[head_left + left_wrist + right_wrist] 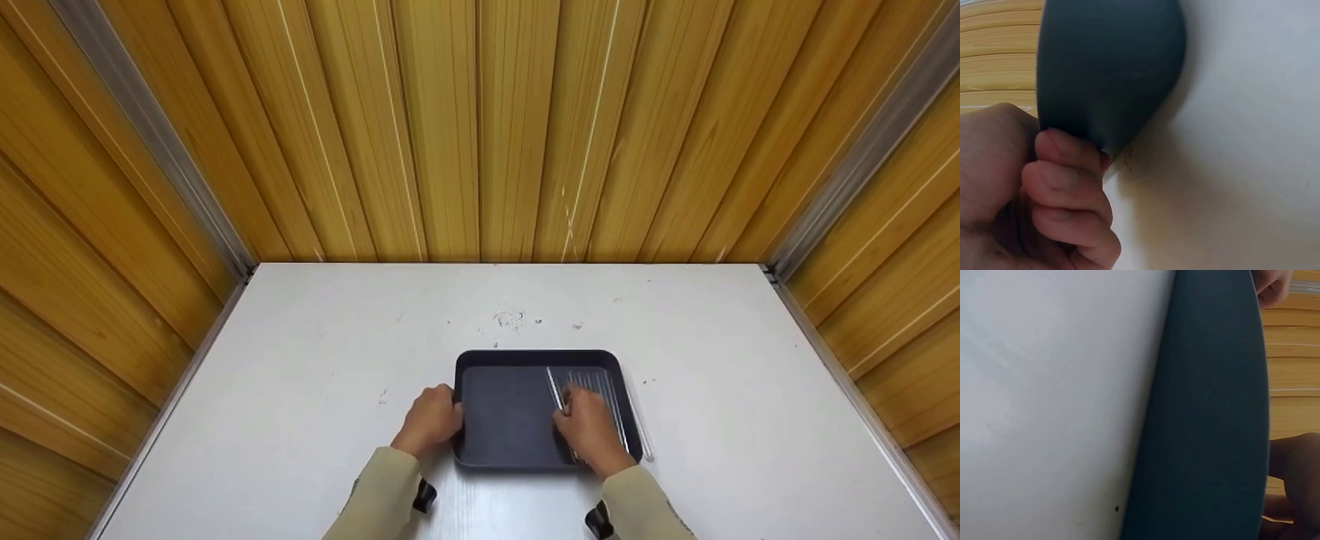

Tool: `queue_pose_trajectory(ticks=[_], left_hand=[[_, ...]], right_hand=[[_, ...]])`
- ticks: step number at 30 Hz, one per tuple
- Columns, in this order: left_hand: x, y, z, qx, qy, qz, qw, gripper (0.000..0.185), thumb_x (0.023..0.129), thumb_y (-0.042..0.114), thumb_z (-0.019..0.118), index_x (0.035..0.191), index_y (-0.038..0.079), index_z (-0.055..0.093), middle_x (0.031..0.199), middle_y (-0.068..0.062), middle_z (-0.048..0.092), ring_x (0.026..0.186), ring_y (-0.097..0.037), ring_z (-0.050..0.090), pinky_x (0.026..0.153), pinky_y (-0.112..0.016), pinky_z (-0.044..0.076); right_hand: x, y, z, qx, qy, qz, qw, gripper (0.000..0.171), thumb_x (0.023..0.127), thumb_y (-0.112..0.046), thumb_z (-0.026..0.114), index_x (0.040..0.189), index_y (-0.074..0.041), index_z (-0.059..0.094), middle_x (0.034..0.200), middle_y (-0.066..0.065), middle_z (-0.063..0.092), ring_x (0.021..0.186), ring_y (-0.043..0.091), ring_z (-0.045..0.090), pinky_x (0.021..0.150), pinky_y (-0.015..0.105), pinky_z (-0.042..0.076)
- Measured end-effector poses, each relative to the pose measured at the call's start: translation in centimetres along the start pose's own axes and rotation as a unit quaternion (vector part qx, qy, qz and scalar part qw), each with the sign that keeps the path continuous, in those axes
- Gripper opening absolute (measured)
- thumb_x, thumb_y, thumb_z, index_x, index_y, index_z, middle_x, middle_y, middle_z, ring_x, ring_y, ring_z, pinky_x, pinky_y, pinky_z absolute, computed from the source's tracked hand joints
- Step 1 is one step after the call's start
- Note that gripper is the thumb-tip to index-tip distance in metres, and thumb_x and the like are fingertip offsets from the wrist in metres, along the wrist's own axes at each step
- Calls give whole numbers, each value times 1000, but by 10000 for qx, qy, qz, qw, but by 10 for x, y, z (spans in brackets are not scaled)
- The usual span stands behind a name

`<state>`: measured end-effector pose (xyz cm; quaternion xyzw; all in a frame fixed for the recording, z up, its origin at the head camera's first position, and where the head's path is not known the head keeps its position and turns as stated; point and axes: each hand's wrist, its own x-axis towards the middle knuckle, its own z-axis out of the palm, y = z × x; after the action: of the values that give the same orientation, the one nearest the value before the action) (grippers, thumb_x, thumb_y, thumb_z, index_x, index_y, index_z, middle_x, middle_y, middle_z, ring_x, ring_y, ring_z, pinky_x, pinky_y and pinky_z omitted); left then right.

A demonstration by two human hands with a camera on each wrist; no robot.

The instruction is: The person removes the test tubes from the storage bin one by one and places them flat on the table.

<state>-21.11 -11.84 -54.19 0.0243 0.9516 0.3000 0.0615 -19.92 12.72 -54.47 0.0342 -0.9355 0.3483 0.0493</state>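
Note:
A dark, shallow rectangular tray (510,420) lies on the white table. My left hand (435,416) grips its left wall, thumb at the rim; in the left wrist view curled fingers (1072,180) hold the tray's corner (1112,67). Over the right half of the tray, my right hand (589,427) pinches a thin clear rod (553,386) that slants past the thumb. Several more clear rods (596,382) lie side by side beneath and beyond that hand, partly hidden. In the right wrist view the tray's wall (1202,410) covers most of the right hand (1303,484).
One clear rod (641,427) lies on the table (262,412) along the tray's right outer side. Small dark marks (510,320) dot the tabletop behind the tray. Wood-patterned panels (480,135) enclose the table at the back and both sides.

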Motion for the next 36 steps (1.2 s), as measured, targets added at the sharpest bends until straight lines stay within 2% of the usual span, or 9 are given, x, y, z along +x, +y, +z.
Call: queue_pose_trajectory(ticks=[5, 12, 20, 31, 36], left_hand=[[-2, -2, 0, -31, -10, 70, 10000, 18, 88, 11, 56, 91, -5, 62, 81, -15, 63, 67, -23, 55, 62, -39, 46], [-3, -2, -3, 22, -34, 8, 10000, 17, 88, 9, 55, 91, -6, 62, 80, -15, 63, 66, -22, 52, 61, -38, 45], [-1, 1, 0, -75, -142, -135, 9998, 18, 89, 10, 55, 94, -6, 61, 80, -13, 62, 67, -22, 52, 63, -38, 45], [-1, -1, 0, 0, -151, -127, 9998, 17, 89, 10, 54, 91, -5, 61, 78, -12, 60, 66, -22, 52, 62, -38, 45], [0, 0, 0, 53, -121, -41, 9999, 19, 89, 11, 54, 94, -6, 61, 82, -15, 63, 68, -23, 54, 65, -40, 47]], right_hand=[[0, -1, -1, 19, 0, 110, 9999, 22, 79, -2, 69, 100, 2, 65, 68, 1, 55, 63, 12, 50, 65, 34, 47], [0, -4, -4, 39, 108, 97, 9999, 26, 78, -2, 67, 104, 2, 65, 68, -1, 54, 62, 12, 48, 67, 35, 46], [-1, -4, -11, 75, 152, 111, 9998, 25, 79, -1, 67, 103, 3, 66, 67, 1, 55, 61, 12, 49, 62, 31, 44], [-2, -8, -18, 26, 221, 203, 9995, 29, 80, -5, 67, 108, 4, 66, 71, 2, 59, 62, 13, 52, 59, 30, 44], [-4, -8, -25, 60, 301, 270, 9992, 28, 80, -5, 67, 107, 3, 67, 73, 3, 59, 63, 13, 51, 59, 30, 43]])
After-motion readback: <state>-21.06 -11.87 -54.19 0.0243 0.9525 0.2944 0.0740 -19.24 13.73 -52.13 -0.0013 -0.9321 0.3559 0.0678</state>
